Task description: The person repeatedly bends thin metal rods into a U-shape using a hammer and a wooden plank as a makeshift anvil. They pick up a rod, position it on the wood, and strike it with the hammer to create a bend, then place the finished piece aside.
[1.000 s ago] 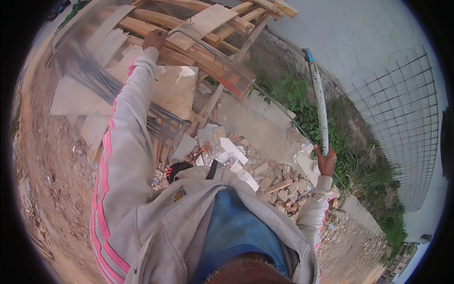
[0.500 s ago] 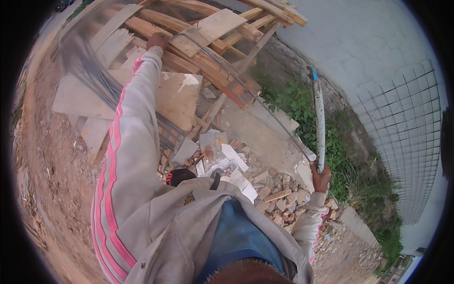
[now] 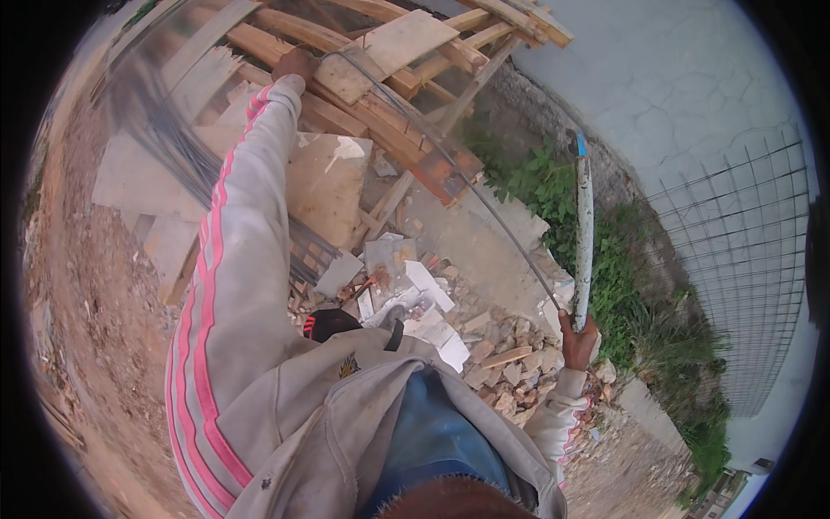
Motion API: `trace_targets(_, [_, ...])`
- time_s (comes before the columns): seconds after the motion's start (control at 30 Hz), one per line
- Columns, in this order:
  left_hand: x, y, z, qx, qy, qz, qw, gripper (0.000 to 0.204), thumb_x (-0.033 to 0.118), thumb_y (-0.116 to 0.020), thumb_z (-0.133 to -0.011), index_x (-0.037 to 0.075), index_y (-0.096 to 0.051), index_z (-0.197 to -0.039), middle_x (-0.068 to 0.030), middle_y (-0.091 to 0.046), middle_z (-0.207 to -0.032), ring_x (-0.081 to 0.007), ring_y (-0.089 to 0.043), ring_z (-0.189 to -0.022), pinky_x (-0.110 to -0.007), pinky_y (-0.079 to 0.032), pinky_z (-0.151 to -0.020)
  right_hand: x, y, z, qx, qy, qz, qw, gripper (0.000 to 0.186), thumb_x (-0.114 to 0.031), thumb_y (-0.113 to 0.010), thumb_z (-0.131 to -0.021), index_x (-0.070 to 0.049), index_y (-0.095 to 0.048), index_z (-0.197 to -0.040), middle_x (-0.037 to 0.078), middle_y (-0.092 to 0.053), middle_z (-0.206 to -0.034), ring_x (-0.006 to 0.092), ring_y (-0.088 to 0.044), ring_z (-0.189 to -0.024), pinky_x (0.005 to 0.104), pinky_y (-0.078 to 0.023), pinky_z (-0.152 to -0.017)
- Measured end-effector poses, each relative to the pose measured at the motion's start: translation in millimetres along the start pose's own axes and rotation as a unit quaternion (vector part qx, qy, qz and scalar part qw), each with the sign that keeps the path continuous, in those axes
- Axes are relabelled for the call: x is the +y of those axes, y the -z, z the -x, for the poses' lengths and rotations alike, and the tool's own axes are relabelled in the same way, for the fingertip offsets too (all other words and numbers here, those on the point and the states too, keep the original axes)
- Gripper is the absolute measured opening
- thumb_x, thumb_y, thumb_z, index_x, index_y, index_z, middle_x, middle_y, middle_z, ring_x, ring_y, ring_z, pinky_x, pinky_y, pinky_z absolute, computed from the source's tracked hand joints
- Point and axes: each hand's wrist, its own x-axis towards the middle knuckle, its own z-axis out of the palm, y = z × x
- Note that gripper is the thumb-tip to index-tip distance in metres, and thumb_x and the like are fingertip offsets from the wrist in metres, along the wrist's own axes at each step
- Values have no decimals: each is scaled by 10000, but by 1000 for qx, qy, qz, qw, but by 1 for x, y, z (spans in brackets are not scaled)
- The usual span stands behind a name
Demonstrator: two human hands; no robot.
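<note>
A long, thin steel rod (image 3: 510, 232) runs slantwise over the timber, from upper left to lower right. Its bent upper end reaches my left hand (image 3: 296, 66), which is closed around it against the wooden beams (image 3: 333, 114); the fingertips are hidden. At the rod's lower end my right hand (image 3: 577, 342) is closed. A whitish, spotted pole (image 3: 584, 233) with a blue tip also meets that hand; I cannot tell whether it is gripped. Midway, the rod crosses a rusty metal plate (image 3: 448, 173) at the end of a beam.
Broken bricks and rubble (image 3: 510, 368) lie below the beams, beside a dark cap-like object (image 3: 330, 324). Several steel rods (image 3: 177, 143) lie at the left near loose boards (image 3: 327, 182). Green plants (image 3: 545, 186) and wire mesh (image 3: 743, 259) line the pale wall (image 3: 674, 78).
My right hand has moved slightly left and down, with the rod's lower end and the pole's lower end. My left hand stays on the beams.
</note>
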Motion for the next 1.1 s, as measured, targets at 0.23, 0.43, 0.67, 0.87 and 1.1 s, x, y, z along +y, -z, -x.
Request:
trace_targets(0.23, [-9, 15, -5, -38, 34, -23, 998, 452, 504, -668, -831, 243, -743, -1193, -118, -705, -1254, -331, -658, -1179, -446, -515, -1019, -12, 2, -2, -38, -6, 0, 999, 274, -227, -800, -880, 6, -655, -890, 25, -600, -714, 111, -524, -645, 303, -447, -600])
trace_targets(0.43, [-106, 13, -52, -55, -37, -76, 995, 515, 523, -705, -825, 193, -727, -1220, -115, -688, -1294, -324, -651, -1202, -449, -514, -1019, -5, -12, -20, -79, 6, -36, 996, 267, -221, -796, -885, -15, -628, -861, -3, -561, -694, 99, -508, -631, 289, -444, -590])
trace_targets(0.67, [-37, 13, -29, -55, 32, -19, 998, 586, 557, -758, -791, 182, -710, -1239, -136, -696, -1267, -335, -658, -1186, -455, -520, -1006, -12, -4, 2, -54, -18, -60, 997, 300, -228, -818, -868, -74, -585, -759, -4, -581, -616, 75, -503, -515, 252, -389, -485])
trace_targets(0.87, [-10, 55, 14, 47, -58, 40, 996, 558, 514, -715, -843, 164, -678, -1277, -154, -692, -1235, -339, -661, -1150, -470, -517, -984, 1, -5, 14, -42, -33, -47, 997, 306, -240, -805, -883, -84, -576, -753, -17, -562, -590, 71, -490, -490, 248, -383, -463])
trace_targets(1.1, [25, 72, 14, 20, -179, -66, 981, 351, 410, -650, -904, 134, -747, -1098, -143, -751, -1002, -357, -714, -983, -487, -536, -915, -18, -8, 26, -20, -54, 1, 998, 294, -243, -792, -876, -8, -626, -816, 35, -616, -703, 128, -552, -651, 312, -454, -623])
